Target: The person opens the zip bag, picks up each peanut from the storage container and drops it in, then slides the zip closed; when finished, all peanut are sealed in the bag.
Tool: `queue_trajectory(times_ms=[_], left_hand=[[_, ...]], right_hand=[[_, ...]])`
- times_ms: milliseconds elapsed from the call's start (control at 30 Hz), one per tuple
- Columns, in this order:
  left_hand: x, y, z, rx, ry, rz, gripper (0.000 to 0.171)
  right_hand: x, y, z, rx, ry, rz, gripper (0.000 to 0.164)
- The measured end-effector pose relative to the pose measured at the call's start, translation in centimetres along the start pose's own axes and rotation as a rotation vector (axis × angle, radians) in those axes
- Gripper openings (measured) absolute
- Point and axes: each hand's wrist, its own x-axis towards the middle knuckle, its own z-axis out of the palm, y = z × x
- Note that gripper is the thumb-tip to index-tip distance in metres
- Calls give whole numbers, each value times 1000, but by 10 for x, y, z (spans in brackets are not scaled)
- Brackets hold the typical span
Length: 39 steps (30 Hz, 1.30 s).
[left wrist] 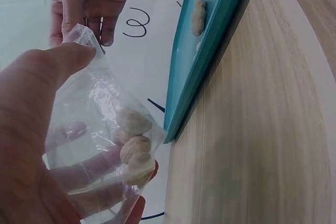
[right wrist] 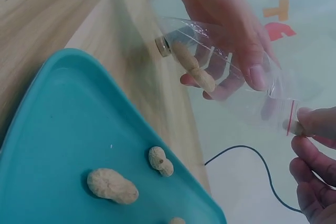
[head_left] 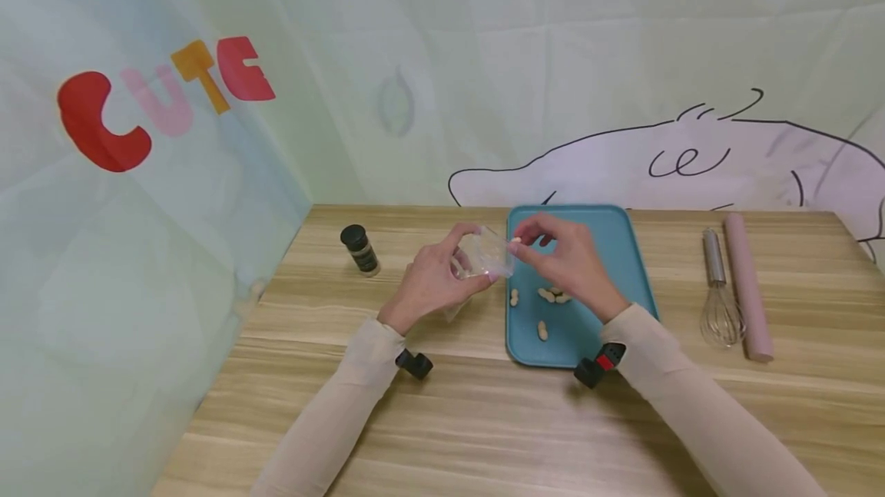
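My left hand (head_left: 437,276) holds a clear plastic bag (left wrist: 100,98), thumb on the near side and fingers behind it. Inside the bag lie a few peanuts (left wrist: 137,150) in their shells. At the bag's mouth, which has a red line along it, my right hand (head_left: 567,255) pinches one peanut (right wrist: 294,126) between thumb and fingertips. Beneath the right hand is a blue tray (head_left: 615,236). Several unshelled peanuts (head_left: 542,330) lie spread over it, one of them by its left edge.
A spice jar (head_left: 361,251) with a black lid stands left of the hands. On the right, a whisk (head_left: 720,297) lies beside a pink rolling pin (head_left: 748,289). The wooden table (head_left: 484,428) meets a printed cloth backdrop (head_left: 429,82) behind.
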Motion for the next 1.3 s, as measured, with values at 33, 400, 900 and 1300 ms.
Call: queue_trajectory(times_ms=[33,400,900,1300], left_hand=[[0,0,0,0,3,3,71],[1,-1,2,20,20,-3,72],[0,0,0,23,17,-30,76],[0,0,1,32,21,-21,76]], right_hand=[[0,0,0,-2,-2,1,20],[-4,10,-2,46,3,3,20],[-39,32,-13,-61,-226,31,13],[-69,29,-12,-143,-448,-31,21]])
